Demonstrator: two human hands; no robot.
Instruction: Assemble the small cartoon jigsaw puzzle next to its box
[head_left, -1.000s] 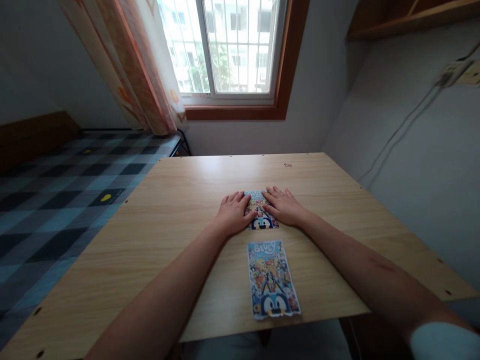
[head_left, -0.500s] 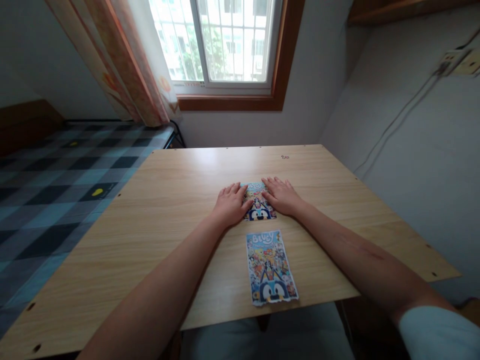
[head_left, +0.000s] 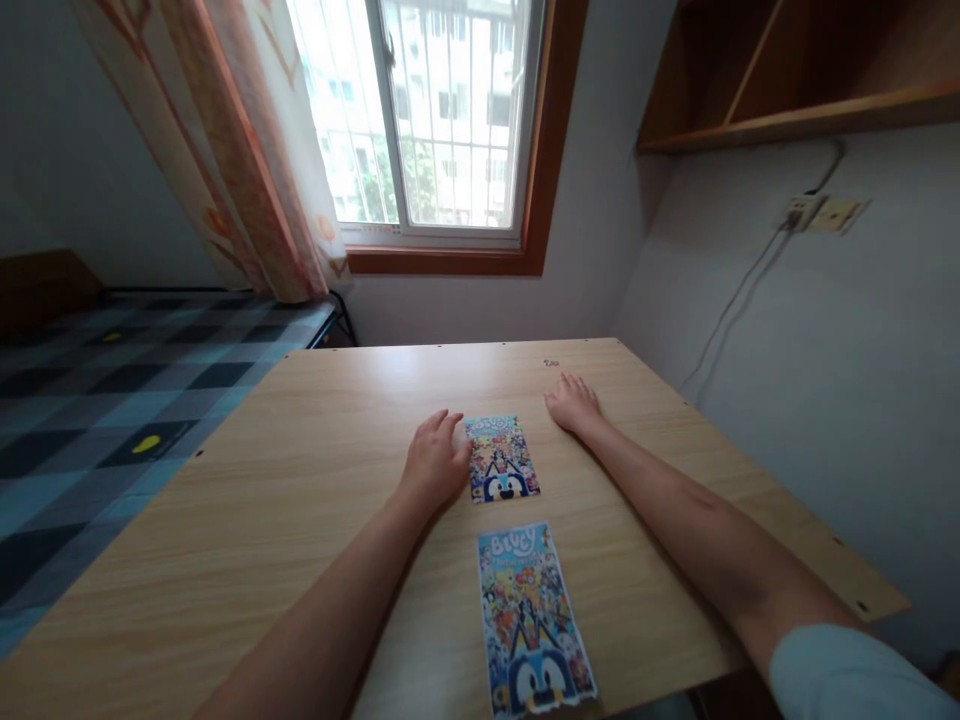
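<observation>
A colourful cartoon picture, apparently a jigsaw puzzle (head_left: 501, 465), lies flat on the wooden table with a notched top edge. My left hand (head_left: 437, 458) rests at its left edge, fingers apart and thumb at the border, gripping nothing. To the puzzle's upper right, my right hand (head_left: 574, 402) lies on the tabletop with fingers stretched forward and nothing visible in it. Just beyond those fingertips sit several small pieces (head_left: 551, 363), too small to make out. Nearer to me is a printed "Bluey" sheet (head_left: 531, 620) with the same picture and a torn lower edge.
The table (head_left: 337, 580) reaches toward the wall below a barred window (head_left: 457, 130). On the left stand a bed with a checked cover (head_left: 172, 400) and a curtain (head_left: 217, 150). A shelf (head_left: 795, 115) and a wall socket with a cord (head_left: 806, 213) are on the right.
My right hand has left the puzzle and moved toward the small pieces at the back. My left hand has drawn slightly off the puzzle's left side. The view has tilted up.
</observation>
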